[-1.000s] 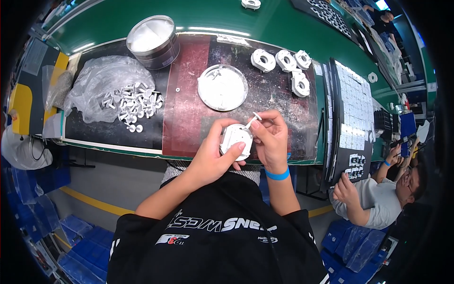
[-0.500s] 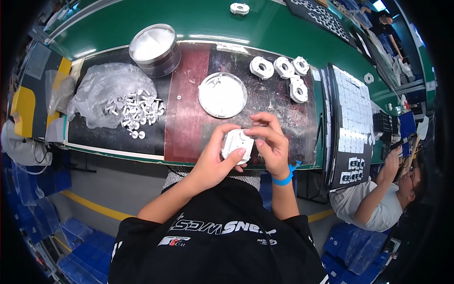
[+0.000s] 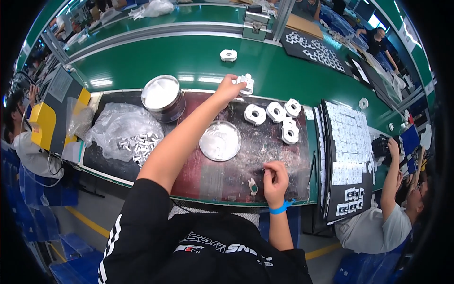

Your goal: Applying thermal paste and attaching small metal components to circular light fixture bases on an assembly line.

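My left arm is stretched out across the bench. At its end my left hand (image 3: 229, 90) is closed on a white plastic housing (image 3: 245, 85), at the border of the dark work mat and the green bench. Close to the front edge is my right hand (image 3: 275, 182), a blue band on its wrist. Its fingers are curled with thumb and forefinger near each other; what they hold, if anything, is too small to name. Beside it on the mat lies a small green and whitish piece (image 3: 253, 187). Several white ring-shaped housings (image 3: 255, 114) sit farther back, right of centre.
A round shallow dish (image 3: 220, 141) stands mid-mat. Behind it, to the left, is a clear tub (image 3: 161, 97) of white stuff. White pegs (image 3: 142, 146) spill from a plastic bag (image 3: 113, 130). Stacked black trays (image 3: 347, 161) line the right side, where a co-worker (image 3: 378, 222) sits.
My left hand has carried the white housing from in front of me to the far side of the mat. My right hand has let go of it and lowered. The view has tilted up.
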The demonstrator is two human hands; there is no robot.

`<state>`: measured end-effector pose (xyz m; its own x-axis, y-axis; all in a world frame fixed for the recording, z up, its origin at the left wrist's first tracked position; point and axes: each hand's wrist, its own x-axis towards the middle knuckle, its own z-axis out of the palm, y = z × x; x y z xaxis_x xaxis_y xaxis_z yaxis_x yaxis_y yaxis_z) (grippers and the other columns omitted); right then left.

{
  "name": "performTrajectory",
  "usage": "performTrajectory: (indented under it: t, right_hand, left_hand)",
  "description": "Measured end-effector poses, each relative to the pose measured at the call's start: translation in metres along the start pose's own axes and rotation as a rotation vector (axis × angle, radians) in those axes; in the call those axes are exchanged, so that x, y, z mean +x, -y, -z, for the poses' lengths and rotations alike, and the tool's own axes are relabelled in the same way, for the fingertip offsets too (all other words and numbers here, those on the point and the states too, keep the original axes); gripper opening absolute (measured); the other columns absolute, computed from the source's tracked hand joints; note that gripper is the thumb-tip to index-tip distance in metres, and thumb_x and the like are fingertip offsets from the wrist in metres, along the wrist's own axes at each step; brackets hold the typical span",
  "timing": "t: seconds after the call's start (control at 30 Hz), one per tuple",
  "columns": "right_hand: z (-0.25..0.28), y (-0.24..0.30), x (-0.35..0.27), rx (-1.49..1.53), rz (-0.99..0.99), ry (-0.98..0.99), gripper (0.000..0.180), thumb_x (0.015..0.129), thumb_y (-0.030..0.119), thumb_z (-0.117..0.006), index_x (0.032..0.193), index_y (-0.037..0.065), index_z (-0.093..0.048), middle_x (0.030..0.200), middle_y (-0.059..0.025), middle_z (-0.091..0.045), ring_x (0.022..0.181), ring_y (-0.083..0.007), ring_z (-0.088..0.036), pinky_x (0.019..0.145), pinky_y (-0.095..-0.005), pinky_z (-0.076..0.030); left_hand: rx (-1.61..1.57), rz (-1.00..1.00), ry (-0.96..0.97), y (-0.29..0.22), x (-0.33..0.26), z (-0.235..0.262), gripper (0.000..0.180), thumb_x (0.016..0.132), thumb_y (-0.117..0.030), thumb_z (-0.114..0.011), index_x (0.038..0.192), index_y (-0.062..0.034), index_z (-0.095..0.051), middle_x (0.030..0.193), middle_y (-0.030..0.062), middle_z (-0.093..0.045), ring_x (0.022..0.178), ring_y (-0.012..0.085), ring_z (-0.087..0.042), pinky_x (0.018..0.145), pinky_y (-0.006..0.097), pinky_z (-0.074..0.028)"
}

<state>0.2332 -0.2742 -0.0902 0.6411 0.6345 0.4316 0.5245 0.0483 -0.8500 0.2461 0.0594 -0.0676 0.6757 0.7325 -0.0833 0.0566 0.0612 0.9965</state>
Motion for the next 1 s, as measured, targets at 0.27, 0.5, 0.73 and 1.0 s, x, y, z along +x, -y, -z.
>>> performTrajectory:
  t: [0.27,0.5,0.73,1.0]
  right_hand:
    - [-0.003,0.003,0.015,0.014,0.03,0.093,0.016,0.08,-0.007,-0.059,0.091,0.002,-0.068,0.089,-0.0094,-0.061,0.071,-0.0173,-0.055,0.06,-0.0257,-0.042]
    - [0.005,-0.005,0.018,0.032,-0.022,0.107,0.016,0.079,-0.005,-0.06,0.09,0.003,-0.069,0.086,-0.0097,-0.062,0.07,-0.0199,-0.057,0.058,-0.0277,-0.044]
    - [0.004,-0.007,0.019,0.091,-0.039,0.089,0.016,0.078,-0.005,-0.061,0.088,0.002,-0.069,0.087,-0.0116,-0.063,0.078,-0.0251,-0.062,0.067,-0.0321,-0.049]
    - [0.006,-0.003,0.016,0.109,-0.019,0.115,0.013,0.079,-0.004,-0.061,0.088,0.002,-0.069,0.086,-0.0111,-0.064,0.076,-0.0248,-0.062,0.066,-0.0318,-0.049]
  left_hand:
    - [1.181,-0.207,-0.045,0.035,0.11,0.028,0.04,0.093,-0.032,-0.047,0.101,-0.001,-0.071,0.106,0.0268,-0.067,0.11,0.0425,-0.055,0.1,0.054,-0.038]
    - [1.384,-0.253,-0.182,-0.009,0.157,0.068,0.076,0.077,-0.008,-0.066,0.142,-0.0349,-0.04,0.15,0.0132,-0.036,0.137,0.0391,-0.033,0.103,0.063,-0.034]
    - [1.591,-0.052,0.143,-0.032,0.188,0.096,0.066,0.074,-0.024,-0.078,0.134,-0.0291,-0.049,0.135,0.0078,-0.056,0.125,0.0316,-0.053,0.102,0.044,-0.045]
    - [0.316,-0.19,0.406,-0.132,0.032,0.068,0.058,0.093,-0.036,-0.065,0.139,-0.0087,-0.043,0.12,0.01,-0.06,0.104,0.0222,-0.064,0.085,0.039,-0.056]
